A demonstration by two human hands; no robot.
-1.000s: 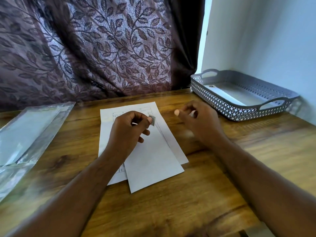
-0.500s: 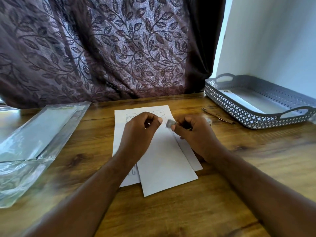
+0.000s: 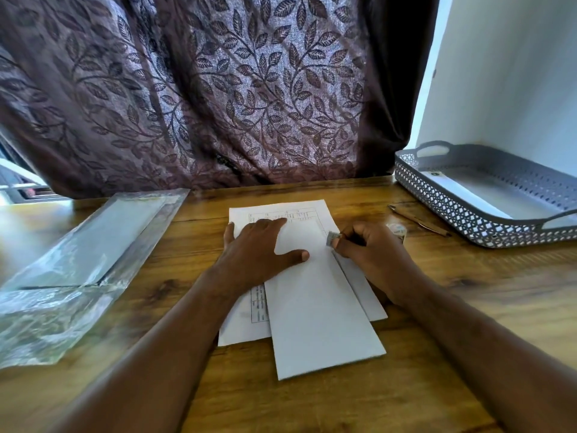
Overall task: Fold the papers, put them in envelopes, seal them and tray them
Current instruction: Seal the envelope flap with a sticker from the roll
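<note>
Hands at the white envelope [image 3: 321, 307]
Right hand [image 3: 371, 254] pinches a tape piece [image 3: 331, 238]; left hand [image 3: 262, 245] presses flat just left of it.

leaf-pattern curtain [image 3: 218, 89], white wall [image 3: 505, 73], wooden table [image 3: 468, 292].

Daylight thru curtain [image 3: 218, 89], glare on plastic wrap [image 3: 78, 260], edges warped.

The envelope [image 3: 324, 323] is matt paper, the table [image 3: 312, 407] smooth wood, the tray [image 3: 468, 226] grey plastic.
</note>
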